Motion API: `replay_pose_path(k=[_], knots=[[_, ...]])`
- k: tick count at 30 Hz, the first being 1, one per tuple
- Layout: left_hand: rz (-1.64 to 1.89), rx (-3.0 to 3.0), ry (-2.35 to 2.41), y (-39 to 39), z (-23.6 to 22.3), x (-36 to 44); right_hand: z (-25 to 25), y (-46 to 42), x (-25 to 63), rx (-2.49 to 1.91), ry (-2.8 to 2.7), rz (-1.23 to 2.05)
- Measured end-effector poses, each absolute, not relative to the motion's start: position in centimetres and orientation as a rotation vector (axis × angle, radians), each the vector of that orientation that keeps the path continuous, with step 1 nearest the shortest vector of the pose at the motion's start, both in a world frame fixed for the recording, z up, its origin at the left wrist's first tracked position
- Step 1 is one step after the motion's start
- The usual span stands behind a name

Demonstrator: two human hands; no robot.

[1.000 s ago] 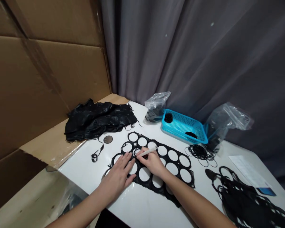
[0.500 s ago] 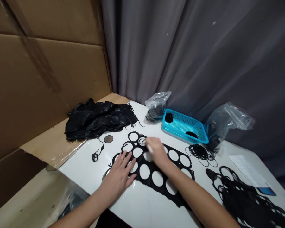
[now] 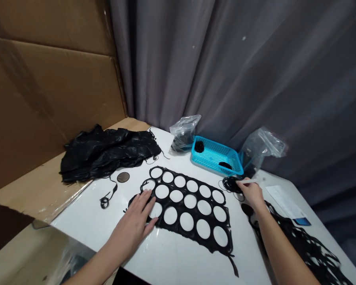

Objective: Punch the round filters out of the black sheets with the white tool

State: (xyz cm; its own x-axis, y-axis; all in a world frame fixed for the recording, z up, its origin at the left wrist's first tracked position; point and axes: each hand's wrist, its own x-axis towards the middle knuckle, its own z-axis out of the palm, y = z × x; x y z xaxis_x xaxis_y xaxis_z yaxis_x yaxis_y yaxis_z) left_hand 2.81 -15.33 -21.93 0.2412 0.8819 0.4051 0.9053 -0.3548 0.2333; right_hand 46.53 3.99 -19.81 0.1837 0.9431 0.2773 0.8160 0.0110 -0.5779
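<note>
Left hand (image 3: 132, 223) flat, fingers spread, grip open, pressing the perforated black sheet (image 3: 180, 208), whose long axis runs from far left to near right on the white desk (image 3: 178, 257). Right hand (image 3: 250, 192), narrow grip on a white stick (image 3: 250, 181), tip pointing right, touching black rings (image 3: 231, 184).

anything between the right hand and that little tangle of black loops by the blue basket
Nothing visible stands in the way: the right hand, holding a white pen-like stick, sits right at the edge of the tangle of thin black loops, with no gap showing.
</note>
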Motion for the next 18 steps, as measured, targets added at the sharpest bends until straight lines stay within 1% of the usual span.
replay_pose_path(k=[3, 5, 7, 9, 12, 13, 15, 18], knots=[[-0.764, -2.38, -1.783, -15.3, -21.5, 1.9, -19.5, 4.1, 47.0, -1.869, -1.766, 0.14], [-0.743, -2.353, -1.817, -15.4, -21.2, 1.3, -18.8, 3.6, 45.3, -1.747, -1.799, 0.018], [-0.705, -2.348, -1.844, -15.7, -21.0, 0.9, -18.2, 2.7, 42.1, -1.608, -1.824, 0.024], [-0.673, -2.363, -1.849, -15.9, -21.0, 0.7, -17.6, 1.6, 37.7, -1.459, -1.875, 0.229], [-0.649, -2.4, -1.83, -16.0, -21.1, 0.7, -17.3, -0.3, 30.1, -1.232, -1.95, 0.784], [-0.641, -2.415, -1.82, -16.0, -21.1, 0.8, -17.4, -0.8, 27.7, -1.152, -1.964, 0.924], [-0.62, -2.445, -1.796, -16.1, -21.1, 0.9, -17.8, -1.5, 23.6, -1.004, -2.007, 1.124], [-0.609, -2.458, -1.772, -16.2, -21.2, 1.0, -18.6, -2.1, 19.6, -0.843, -2.084, 1.268]])
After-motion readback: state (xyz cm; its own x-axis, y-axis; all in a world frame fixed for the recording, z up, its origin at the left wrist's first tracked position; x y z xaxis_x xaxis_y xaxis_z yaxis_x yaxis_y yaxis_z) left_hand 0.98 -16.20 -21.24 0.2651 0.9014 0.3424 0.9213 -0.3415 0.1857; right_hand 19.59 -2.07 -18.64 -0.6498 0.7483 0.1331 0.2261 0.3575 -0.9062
